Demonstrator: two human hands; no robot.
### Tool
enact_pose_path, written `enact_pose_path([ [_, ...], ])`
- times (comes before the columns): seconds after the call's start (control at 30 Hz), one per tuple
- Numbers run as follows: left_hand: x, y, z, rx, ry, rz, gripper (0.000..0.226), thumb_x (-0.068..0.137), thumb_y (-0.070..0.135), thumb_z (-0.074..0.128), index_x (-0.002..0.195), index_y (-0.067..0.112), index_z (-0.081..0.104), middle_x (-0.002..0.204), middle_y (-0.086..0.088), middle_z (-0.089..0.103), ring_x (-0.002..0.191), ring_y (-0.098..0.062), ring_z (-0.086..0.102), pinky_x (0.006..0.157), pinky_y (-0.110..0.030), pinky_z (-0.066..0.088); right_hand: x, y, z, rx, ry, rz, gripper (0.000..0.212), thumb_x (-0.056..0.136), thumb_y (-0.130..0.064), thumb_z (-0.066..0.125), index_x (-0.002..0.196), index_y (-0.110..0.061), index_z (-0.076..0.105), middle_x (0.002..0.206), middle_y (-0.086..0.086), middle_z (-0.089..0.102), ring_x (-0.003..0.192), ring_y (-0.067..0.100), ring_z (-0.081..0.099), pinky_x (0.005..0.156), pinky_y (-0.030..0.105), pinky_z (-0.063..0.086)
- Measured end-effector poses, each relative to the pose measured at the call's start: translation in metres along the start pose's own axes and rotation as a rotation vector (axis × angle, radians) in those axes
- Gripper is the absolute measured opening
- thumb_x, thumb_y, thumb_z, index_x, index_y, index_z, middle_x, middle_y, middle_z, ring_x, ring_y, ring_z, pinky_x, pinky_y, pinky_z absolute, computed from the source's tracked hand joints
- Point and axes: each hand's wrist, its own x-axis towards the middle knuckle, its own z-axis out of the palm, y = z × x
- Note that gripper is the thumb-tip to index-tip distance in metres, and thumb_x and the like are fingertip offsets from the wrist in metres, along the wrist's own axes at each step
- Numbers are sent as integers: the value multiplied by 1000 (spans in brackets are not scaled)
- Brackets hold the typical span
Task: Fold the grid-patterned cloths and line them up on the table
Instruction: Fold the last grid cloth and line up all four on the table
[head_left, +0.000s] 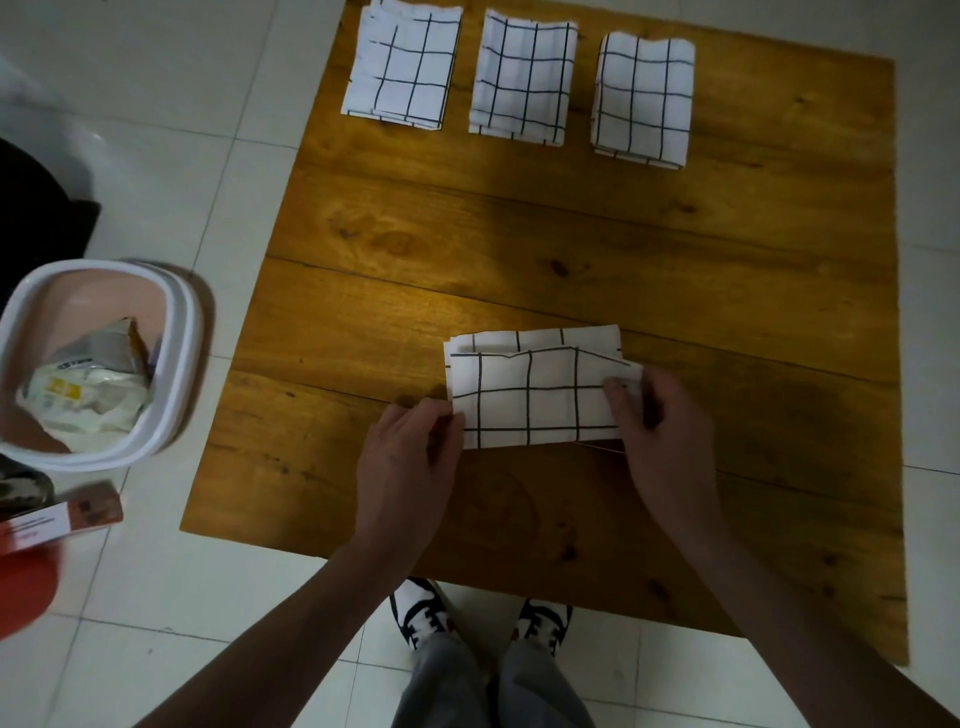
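Dim light, dark corners, wide-angle bending

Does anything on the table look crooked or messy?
Slightly. In the far row, the left folded cloth sits tilted with uneven layers showing at its edges, unlike the tidier right cloth. The cloth being folded, pinched by the left hand and right hand, has misaligned top edges.

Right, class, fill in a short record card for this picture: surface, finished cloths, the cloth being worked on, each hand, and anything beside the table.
surface: wooden table
finished cloths: three folded cloths in a row along the far edge
cloth in work: partly folded cloth near the front edge
left hand: pinches the cloth's left edge
right hand: grips the cloth's right end
beside table: white bin holding wrappers, on the floor at left
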Motion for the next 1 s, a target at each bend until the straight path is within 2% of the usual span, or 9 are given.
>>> enact_pose_path([
  [0.17,6,2,-1,29,2,-34,22,101,41,54,104,24,67,84,8,62,74,-9,57,63,-32,52,17,-5,9,-119,63,-11,30,104,-40,56,123,-20,65,90,-15,66,76,3,66,60,27,58],
  [0.23,8,3,0,35,4,-54,23,100,41,54,105,24,68,84,9,63,75,-8,59,65,-31,53,23,-5,11,-147,68,0,29,104,-40,57,123,-20,64,88,-14,65,73,6,66,59,31,59],
  [0.37,14,6,2,64,18,-84,23,100,42,55,103,23,69,79,11,62,70,-5,56,60,-24,46,31,-4,13,-269,80,-3,30,104,-40,57,122,-18,64,90,-14,62,73,-3,59,61,20,51],
  [0.5,17,7,5,71,27,-101,20,102,39,57,102,23,69,76,12,61,66,-3,55,57,-23,42,34,0,12,-460,117,-24,25,104,-43,56,112,-20,63,94,-4,58,84,9,52,62,16,32],
  [0.63,22,9,6,129,40,-66,14,102,34,62,98,22,69,71,14,56,61,1,50,55,-20,34,36,4,12,-472,158,-14,24,104,-45,56,105,-21,63,94,-4,57,89,10,48,62,17,32],
  [0.77,23,9,10,193,42,-15,11,102,33,64,96,23,64,72,16,51,62,5,44,57,-20,35,38,9,12,-469,192,-15,24,103,-44,58,111,-22,62,99,-9,55,99,13,50,76,28,41],
  [0.83,23,8,12,189,42,-11,12,103,34,62,98,24,58,78,13,53,65,-2,48,60,-25,42,39,9,10,-461,207,-22,30,103,-45,57,122,-22,61,110,-5,58,105,16,50,85,32,43],
  [0.93,21,9,15,208,97,41,13,106,33,52,107,20,52,93,4,51,82,-13,49,71,-37,49,30,3,2,-496,213,-123,36,108,-40,50,138,-19,56,126,6,57,113,22,49,91,35,40],
  [1.0,14,10,17,244,98,180,23,104,30,47,119,15,56,105,-4,54,94,-15,48,80,-39,49,14,0,-2,-580,160,-268,39,110,-34,43,145,-18,52,136,9,55,120,24,49,95,39,42],
])
